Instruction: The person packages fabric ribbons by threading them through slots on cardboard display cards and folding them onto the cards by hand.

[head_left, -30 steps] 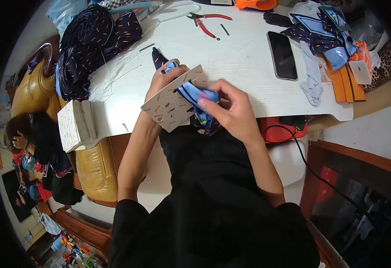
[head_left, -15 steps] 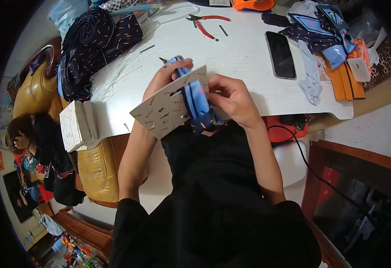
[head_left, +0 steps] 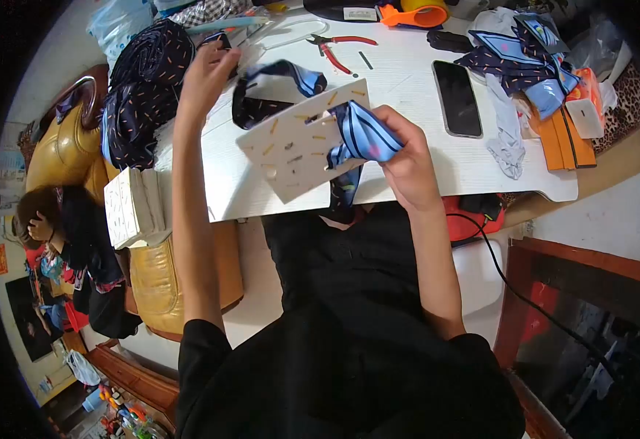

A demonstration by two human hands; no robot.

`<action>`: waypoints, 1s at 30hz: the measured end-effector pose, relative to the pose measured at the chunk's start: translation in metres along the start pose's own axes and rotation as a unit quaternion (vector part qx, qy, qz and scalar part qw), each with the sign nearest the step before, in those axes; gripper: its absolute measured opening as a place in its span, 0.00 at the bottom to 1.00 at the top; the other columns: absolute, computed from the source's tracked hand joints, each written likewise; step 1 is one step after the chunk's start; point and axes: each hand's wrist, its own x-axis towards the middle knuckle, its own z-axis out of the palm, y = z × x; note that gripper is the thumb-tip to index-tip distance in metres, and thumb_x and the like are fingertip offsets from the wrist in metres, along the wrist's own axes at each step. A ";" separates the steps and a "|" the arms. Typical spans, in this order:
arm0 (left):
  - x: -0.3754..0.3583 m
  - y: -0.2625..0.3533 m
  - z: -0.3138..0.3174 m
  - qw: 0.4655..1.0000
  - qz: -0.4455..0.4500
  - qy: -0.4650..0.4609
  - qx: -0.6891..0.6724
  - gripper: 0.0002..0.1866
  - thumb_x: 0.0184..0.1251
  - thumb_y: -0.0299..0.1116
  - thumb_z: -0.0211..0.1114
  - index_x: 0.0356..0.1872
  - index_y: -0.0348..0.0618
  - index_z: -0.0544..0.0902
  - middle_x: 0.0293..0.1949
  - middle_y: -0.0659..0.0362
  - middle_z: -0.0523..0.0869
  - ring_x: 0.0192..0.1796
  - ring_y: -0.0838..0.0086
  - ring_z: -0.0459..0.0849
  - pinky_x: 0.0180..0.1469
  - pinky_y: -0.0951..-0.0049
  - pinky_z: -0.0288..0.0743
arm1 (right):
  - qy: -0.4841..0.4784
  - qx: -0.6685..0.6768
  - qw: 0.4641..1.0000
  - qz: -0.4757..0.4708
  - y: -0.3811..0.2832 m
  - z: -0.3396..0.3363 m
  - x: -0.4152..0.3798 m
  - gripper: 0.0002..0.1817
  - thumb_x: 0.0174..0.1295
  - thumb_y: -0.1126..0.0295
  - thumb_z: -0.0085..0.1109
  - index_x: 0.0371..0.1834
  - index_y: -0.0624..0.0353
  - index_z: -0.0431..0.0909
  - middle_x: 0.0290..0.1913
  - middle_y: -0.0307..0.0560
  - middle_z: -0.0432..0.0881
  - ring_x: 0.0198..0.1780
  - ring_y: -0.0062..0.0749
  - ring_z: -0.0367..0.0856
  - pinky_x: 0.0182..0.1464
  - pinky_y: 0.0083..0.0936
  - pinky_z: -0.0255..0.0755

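Note:
A whitish square card [head_left: 305,150] with small printed dashes and slots hangs tilted over the table's front edge. Threaded through it is a navy and light blue patterned scarf [head_left: 364,135]. My right hand [head_left: 411,157] is closed on the scarf's folded part at the card's right side. Behind the card, the rest of the scarf curves in a loose loop to the left. My left hand [head_left: 206,77] is raised at the upper left, fingers curled together, beside a pile of dark patterned cloth [head_left: 140,80]. What its fingertips hold, if anything, is hidden.
Red-handled pliers [head_left: 342,42] and a phone [head_left: 457,99] lie on the white table [head_left: 400,91]. A stack of cards [head_left: 131,208] stands at the left edge. More scarves [head_left: 514,55] are heaped at the right. A person [head_left: 71,227] is at the far left.
My left hand has left the card and moved up and left. The scarf behind the card has spread into a loop. My right hand and the card have shifted slightly right.

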 end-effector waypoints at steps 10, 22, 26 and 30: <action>-0.138 0.110 0.065 0.933 -0.061 -0.114 -0.336 0.14 0.64 0.29 0.75 0.46 0.32 0.84 0.35 0.60 0.88 0.36 0.79 0.84 0.43 0.77 0.79 | 0.159 -0.184 0.968 -0.066 0.020 0.011 0.005 0.03 0.68 0.78 0.61 0.40 0.66 0.80 0.36 0.39 0.84 0.39 0.17 0.80 0.45 0.21 0.74; -0.123 0.095 0.078 0.980 0.170 0.096 -0.040 0.11 0.50 0.13 0.64 0.31 0.37 0.72 0.27 0.59 0.72 0.27 0.75 0.70 0.30 0.71 0.65 | 0.235 -0.325 0.897 -0.188 0.031 0.026 0.000 0.07 0.64 0.77 0.67 0.33 0.67 0.77 0.29 0.41 0.83 0.33 0.19 0.80 0.38 0.22 0.74; -0.143 0.111 0.068 0.896 0.036 -0.148 -0.418 0.17 0.68 0.24 0.68 0.55 0.36 0.78 0.38 0.62 0.80 0.40 0.80 0.78 0.43 0.78 0.74 | 0.249 -0.217 0.939 -0.096 0.026 0.020 -0.002 0.06 0.68 0.76 0.64 0.34 0.65 0.77 0.31 0.36 0.81 0.34 0.14 0.77 0.37 0.17 0.71; -0.149 0.096 0.076 0.879 -0.052 -0.067 -0.469 0.22 0.68 0.27 0.70 0.62 0.35 0.77 0.46 0.58 0.84 0.44 0.80 0.80 0.44 0.77 0.75 | 0.232 -0.122 0.962 -0.077 0.027 0.007 0.000 0.05 0.71 0.75 0.61 0.37 0.65 0.77 0.32 0.33 0.79 0.36 0.12 0.74 0.39 0.15 0.67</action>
